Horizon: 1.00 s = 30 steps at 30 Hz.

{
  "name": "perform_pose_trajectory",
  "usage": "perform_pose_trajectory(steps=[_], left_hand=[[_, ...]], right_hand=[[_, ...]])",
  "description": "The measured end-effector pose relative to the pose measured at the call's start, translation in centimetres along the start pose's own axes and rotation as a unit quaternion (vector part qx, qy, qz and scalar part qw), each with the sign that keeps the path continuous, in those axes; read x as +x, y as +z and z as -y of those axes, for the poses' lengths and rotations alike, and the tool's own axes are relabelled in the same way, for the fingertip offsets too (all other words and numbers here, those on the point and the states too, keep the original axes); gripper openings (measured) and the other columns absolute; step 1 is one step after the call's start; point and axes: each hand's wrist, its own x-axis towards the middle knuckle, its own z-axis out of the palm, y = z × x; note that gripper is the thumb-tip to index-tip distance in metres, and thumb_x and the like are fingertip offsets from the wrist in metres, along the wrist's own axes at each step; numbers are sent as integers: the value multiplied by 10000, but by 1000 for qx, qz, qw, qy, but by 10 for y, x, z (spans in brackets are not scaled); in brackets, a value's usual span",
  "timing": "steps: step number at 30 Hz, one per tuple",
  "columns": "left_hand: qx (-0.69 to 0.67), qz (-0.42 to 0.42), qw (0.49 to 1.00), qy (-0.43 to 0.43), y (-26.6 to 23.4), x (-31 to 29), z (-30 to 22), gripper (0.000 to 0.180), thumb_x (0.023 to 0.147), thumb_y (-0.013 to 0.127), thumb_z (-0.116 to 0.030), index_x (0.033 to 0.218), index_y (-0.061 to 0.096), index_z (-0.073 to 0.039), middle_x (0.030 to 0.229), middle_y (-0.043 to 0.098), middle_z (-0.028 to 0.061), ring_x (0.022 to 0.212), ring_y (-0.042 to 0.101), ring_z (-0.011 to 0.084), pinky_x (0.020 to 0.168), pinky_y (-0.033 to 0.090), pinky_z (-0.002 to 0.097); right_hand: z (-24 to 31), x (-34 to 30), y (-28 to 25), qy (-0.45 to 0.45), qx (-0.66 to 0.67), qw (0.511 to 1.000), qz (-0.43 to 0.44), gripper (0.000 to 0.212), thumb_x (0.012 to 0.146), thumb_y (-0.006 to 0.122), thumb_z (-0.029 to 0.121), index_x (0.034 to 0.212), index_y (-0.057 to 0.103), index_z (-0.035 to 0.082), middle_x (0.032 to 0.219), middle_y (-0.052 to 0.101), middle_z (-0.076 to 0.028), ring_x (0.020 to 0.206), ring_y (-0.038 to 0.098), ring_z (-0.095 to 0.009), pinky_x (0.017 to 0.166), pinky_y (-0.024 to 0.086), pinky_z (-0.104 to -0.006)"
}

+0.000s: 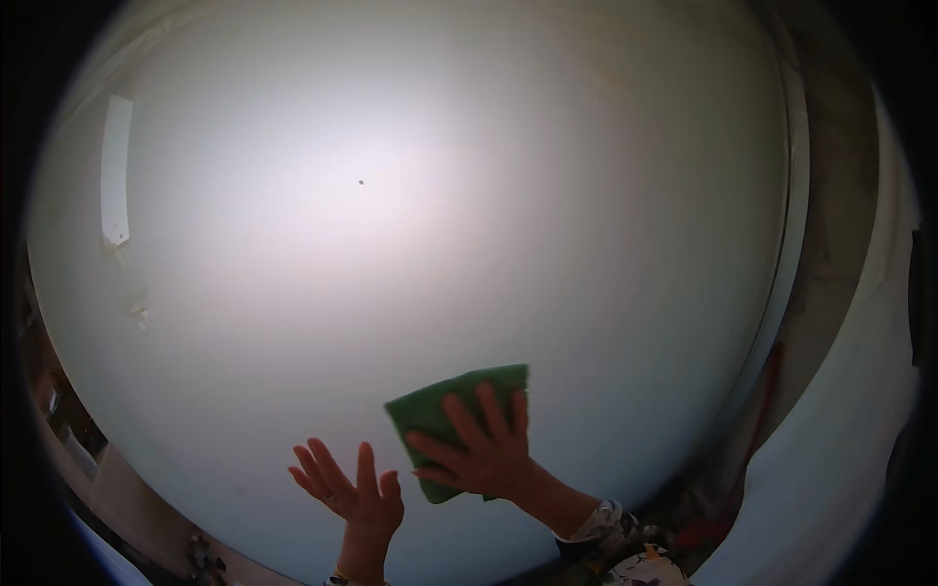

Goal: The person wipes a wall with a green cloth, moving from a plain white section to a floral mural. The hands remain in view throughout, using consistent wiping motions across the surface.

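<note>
My right hand (pixel 491 457) holds a folded green cloth (pixel 424 414), pressing it with fingers spread over a large, pale, frosted-looking panel (pixel 586 244). The cloth's top edge and left corner stick out beyond my fingers. To its left my left hand (pixel 358 496) is open, with fingers apart and nothing in it. Whether its fingers touch the panel I cannot tell. A small dark speck (pixel 361 183) marks the panel well above both hands.
A white strip (pixel 116 171) lies at the panel's left side, with a smudge (pixel 143 314) below it. A raised rim (pixel 796 195) bounds the right side. White sheeting (pixel 831 430) hangs beyond it. Small dark clutter (pixel 205 559) is visible at the lower left.
</note>
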Motion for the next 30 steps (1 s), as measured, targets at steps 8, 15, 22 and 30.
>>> perform_pose_trajectory(steps=[8, 15, 22, 30], left_hand=[[-150, -19, 988, 12, -6, 9, -26, 452, 1028, 404, -369, 1398, 426, -108, 1537, 225, 323, 1443, 140, 520, 1127, 10, 670], [-110, 65, 989, 74, 1, 15, -28, 463, 996, 494, -371, 1360, 501, -84, 1468, 427, 208, 1445, 218, 434, 1119, 22, 703], [-59, 32, 990, 120, 37, 18, 9, 254, 889, 598, -261, 1137, 632, -217, 1277, 609, 25, 1232, 509, 267, 1146, 169, 628], [-240, -31, 965, 101, 116, -10, 93, 125, 939, 539, -176, 990, 522, -63, 1195, 628, 180, 1234, 492, 351, 1127, 282, 541]], right_hand=[[-15, 36, -21, -68, 62, 996, -14, 453, 920, 553, 528, 1321, 579, 317, 1472, 474, 1, 1360, 434, -252, 1123, 296, -510], [-18, 36, -20, -32, 69, 997, 30, 281, 941, 597, 333, 1193, 672, 234, 1331, 594, 70, 1318, 477, -175, 1176, 252, -445], [3, 42, -5, 81, 53, 993, 74, 294, 892, 646, 282, 1163, 690, 178, 1302, 613, 8, 1302, 484, -310, 1125, 249, -582], [56, 20, 140, 115, 69, 991, 28, 371, 891, 627, 439, 1220, 659, 270, 1396, 538, -7, 1310, 453, -349, 1043, 314, -581]])
